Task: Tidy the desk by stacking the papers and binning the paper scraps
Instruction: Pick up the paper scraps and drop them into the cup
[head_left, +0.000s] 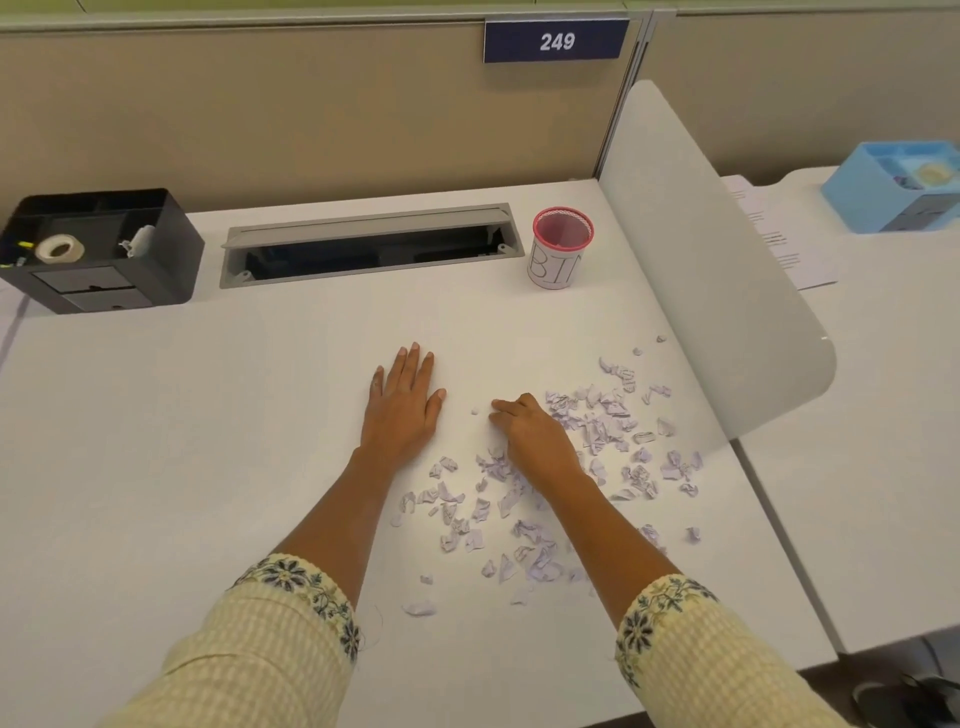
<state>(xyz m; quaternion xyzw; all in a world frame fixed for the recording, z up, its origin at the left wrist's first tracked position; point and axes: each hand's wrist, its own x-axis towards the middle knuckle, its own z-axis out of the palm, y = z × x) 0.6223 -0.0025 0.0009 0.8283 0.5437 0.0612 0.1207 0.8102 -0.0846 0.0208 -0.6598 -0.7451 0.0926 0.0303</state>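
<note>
Several small torn lilac paper scraps (597, 421) lie scattered over the right half of the white desk (208, 441). My right hand (530, 431) sits at the pile's left edge, knuckles up, its fingers curled down and pinching small scraps at the fingertips. To its left, my left hand (402, 400) lies flat on the bare desk with the fingers straight, holding nothing. A white cup with a red rim, marked BIN (558, 249), stands upright at the back right, well beyond both hands. No stack of papers shows on this desk.
A black desk organiser (98, 249) with a tape roll stands at the back left. An open grey cable tray (363, 244) runs along the back. A white divider panel (701, 260) borders the right side; beyond it lie printed sheets (784, 249) and a blue box (893, 182).
</note>
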